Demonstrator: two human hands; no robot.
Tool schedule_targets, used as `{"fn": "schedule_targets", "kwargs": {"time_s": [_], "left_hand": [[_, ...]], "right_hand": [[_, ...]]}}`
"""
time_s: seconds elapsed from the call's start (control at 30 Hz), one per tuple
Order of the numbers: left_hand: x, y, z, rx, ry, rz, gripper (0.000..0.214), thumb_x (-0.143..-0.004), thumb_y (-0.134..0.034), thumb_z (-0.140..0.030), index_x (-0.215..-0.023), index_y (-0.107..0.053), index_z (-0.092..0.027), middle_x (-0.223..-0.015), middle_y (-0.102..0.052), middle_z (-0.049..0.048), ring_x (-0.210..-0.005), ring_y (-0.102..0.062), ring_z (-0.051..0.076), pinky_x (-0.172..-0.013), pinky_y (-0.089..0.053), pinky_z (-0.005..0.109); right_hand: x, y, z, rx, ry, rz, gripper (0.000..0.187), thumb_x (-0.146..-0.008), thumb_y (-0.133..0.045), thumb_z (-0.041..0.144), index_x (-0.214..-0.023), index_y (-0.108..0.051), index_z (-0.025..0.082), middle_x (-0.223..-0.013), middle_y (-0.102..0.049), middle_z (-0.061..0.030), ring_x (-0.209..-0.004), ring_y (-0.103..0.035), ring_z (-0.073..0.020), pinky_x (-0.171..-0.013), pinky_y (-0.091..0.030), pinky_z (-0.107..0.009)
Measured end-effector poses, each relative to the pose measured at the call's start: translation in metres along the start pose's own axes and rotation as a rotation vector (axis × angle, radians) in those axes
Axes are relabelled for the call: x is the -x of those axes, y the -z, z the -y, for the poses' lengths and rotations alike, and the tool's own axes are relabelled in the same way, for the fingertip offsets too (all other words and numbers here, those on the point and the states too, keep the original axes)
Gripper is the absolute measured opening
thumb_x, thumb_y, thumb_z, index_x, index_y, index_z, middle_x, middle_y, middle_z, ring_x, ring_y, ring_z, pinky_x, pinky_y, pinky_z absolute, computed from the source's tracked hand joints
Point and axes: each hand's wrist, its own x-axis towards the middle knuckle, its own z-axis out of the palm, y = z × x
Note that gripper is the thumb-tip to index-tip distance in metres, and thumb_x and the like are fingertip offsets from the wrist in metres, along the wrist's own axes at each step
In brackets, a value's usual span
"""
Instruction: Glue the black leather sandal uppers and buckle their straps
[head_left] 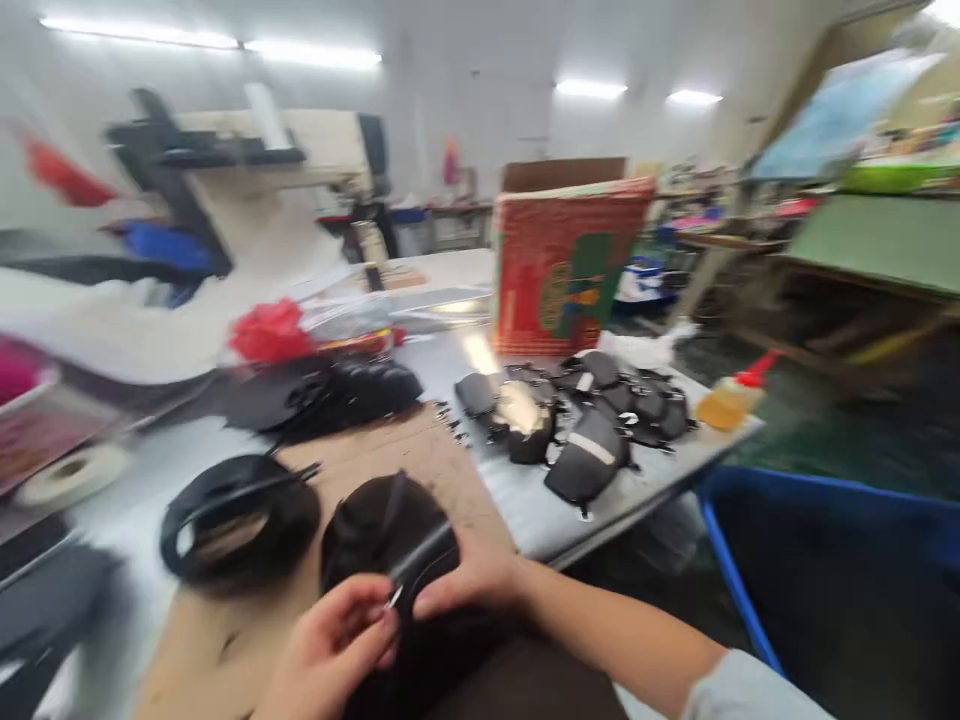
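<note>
The fingers (367,590) of my left hand (319,645) are pinching a small, silvery, shiny piece (395,596); my right hand (484,575) is gripping the rounded black fabric item (364,525), which I am holding over the flat tan cardboard sheet (450,470) on the grey metal worktop (521,500). For good work, I should be keeping the fabric steady and the pinch light. On the red printed carton (562,270), I am reading no words; blur is hiding them.

At lower centre, a left hand (337,640) pinches a small shiny piece at the edge of a black item (367,530), which a right hand (480,578) grips. Left of them lies 1 black coil (289,530). Right of centre, dark padded pieces (586,460) sit before 1 red box (540,270); a blue-rimmed bin (739,585) fills the lower right.
</note>
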Motion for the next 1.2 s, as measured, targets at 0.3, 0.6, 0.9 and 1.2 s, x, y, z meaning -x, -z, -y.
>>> {"fn": "schedule_targets", "kwargs": {"time_s": [0.3, 0.6, 0.9, 1.2], "left_hand": [[0.019, -0.019, -0.017, 0.217, 0.072, 0.004, 0.037, -0.044, -0.079, -0.035, -0.066, -0.058, -0.014, -0.055, -0.057, -0.0035, -0.048, -0.049, 0.008, -0.050, -0.040, 0.022], [0.021, -0.018, -0.017, 0.113, 0.045, 0.094, 0.018, -0.054, -0.066, -0.029, -0.059, -0.059, -0.014, -0.052, -0.054, -0.0027, -0.052, -0.047, 0.010, -0.053, -0.037, 0.023], [0.032, -0.018, -0.019, -0.332, -0.127, -0.026, 0.012, -0.066, -0.053, -0.027, -0.063, -0.058, -0.016, -0.059, -0.058, -0.0001, -0.058, -0.049, 0.014, -0.054, -0.036, 0.023], [0.025, -0.014, -0.012, -0.768, -0.375, -0.186, 0.014, -0.068, -0.046, -0.014, -0.068, -0.059, -0.019, -0.066, -0.063, 0.0002, -0.062, -0.056, 0.016, -0.057, -0.038, 0.024]], "right_hand": [[0.015, 0.005, -0.007, -0.028, -0.025, -0.033, 0.051, -0.052, -0.082, 0.032, -0.096, -0.063, 0.016, -0.081, -0.065, -0.0040, -0.080, -0.060, -0.0219, -0.073, -0.047, -0.033], [0.017, 0.002, -0.002, -0.033, -0.067, -0.065, 0.041, -0.051, -0.081, 0.031, -0.085, -0.065, 0.015, -0.075, -0.065, -0.0030, -0.069, -0.058, -0.0171, -0.064, -0.046, -0.027], [0.018, -0.002, -0.004, -0.022, -0.057, -0.067, 0.038, -0.054, -0.080, 0.034, -0.084, -0.065, 0.015, -0.076, -0.066, -0.0029, -0.068, -0.058, -0.0163, -0.064, -0.046, -0.028], [0.012, -0.003, -0.014, -0.066, -0.092, -0.069, 0.040, -0.059, -0.078, 0.038, -0.088, -0.063, 0.015, -0.076, -0.063, -0.0032, -0.076, -0.058, -0.0192, -0.072, -0.045, -0.031]]}}
